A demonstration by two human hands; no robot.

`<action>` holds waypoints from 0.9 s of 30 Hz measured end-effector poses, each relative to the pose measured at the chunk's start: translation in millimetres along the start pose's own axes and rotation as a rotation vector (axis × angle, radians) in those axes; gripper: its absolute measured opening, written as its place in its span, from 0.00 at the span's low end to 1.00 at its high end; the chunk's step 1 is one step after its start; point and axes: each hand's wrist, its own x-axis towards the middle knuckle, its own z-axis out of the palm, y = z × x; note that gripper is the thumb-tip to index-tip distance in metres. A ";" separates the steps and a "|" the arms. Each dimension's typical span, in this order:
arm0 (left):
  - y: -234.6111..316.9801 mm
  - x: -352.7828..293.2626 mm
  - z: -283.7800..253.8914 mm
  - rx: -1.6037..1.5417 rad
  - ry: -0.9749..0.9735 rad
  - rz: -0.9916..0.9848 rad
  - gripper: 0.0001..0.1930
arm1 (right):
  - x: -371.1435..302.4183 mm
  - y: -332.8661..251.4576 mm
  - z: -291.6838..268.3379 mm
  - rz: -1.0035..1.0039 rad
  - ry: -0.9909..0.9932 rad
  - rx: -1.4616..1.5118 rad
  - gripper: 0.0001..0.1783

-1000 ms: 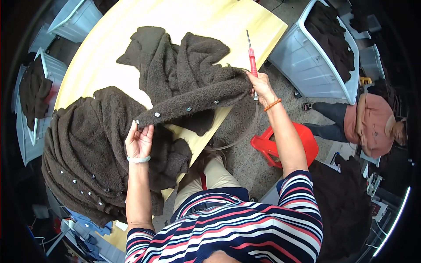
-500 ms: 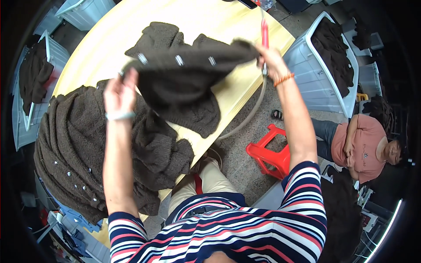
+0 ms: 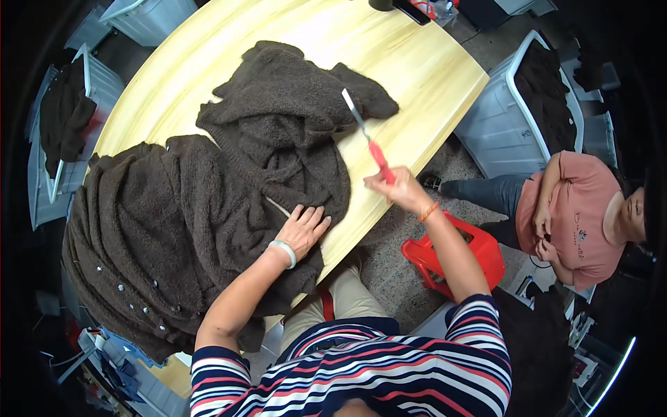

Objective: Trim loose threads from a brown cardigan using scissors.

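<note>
The left hand [image 3: 304, 233] lies open on the knit [image 3: 325, 177], while the right hand [image 3: 399, 189] grips the tool [image 3: 381, 160], whose tip [image 3: 349, 101] could snag fabric if swung left.

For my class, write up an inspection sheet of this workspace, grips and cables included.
Surface: pale wood-grain table with curved edge
Job's things: bunched dark brown knitted garment; red-handled tool with slender metal tip
Clutter: heaped dark brown knit pile with shiny buttons; flat black rectangular object
Grips: left grip flat on dark knit; right grip closed around the tool
Cables: seemingly a thin dark cord beside the pink-shirted person
Surroundings: red plastic stool; white plastic bin holding dark fabric
</note>
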 end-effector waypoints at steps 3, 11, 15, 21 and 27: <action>-9.5 14.0 -11.2 -0.060 -0.151 -0.085 0.23 | -10.7 14.2 24.3 -0.314 0.037 -0.010 0.11; -32.3 -13.2 -123.1 -2.103 0.535 -0.615 0.16 | 41.8 -50.7 46.0 -0.522 -0.191 -0.216 0.31; -63.4 -48.1 -142.9 -2.138 0.603 -0.623 0.17 | 72.2 -89.6 37.9 -0.357 -0.344 -0.023 0.14; -76.6 -100.4 -119.0 -2.213 0.444 -0.716 0.26 | 73.4 -90.9 13.5 -0.264 -0.367 0.197 0.11; -74.3 -113.6 -92.8 -2.057 0.293 -0.673 0.27 | 67.0 -73.6 5.1 -0.214 -0.355 0.301 0.09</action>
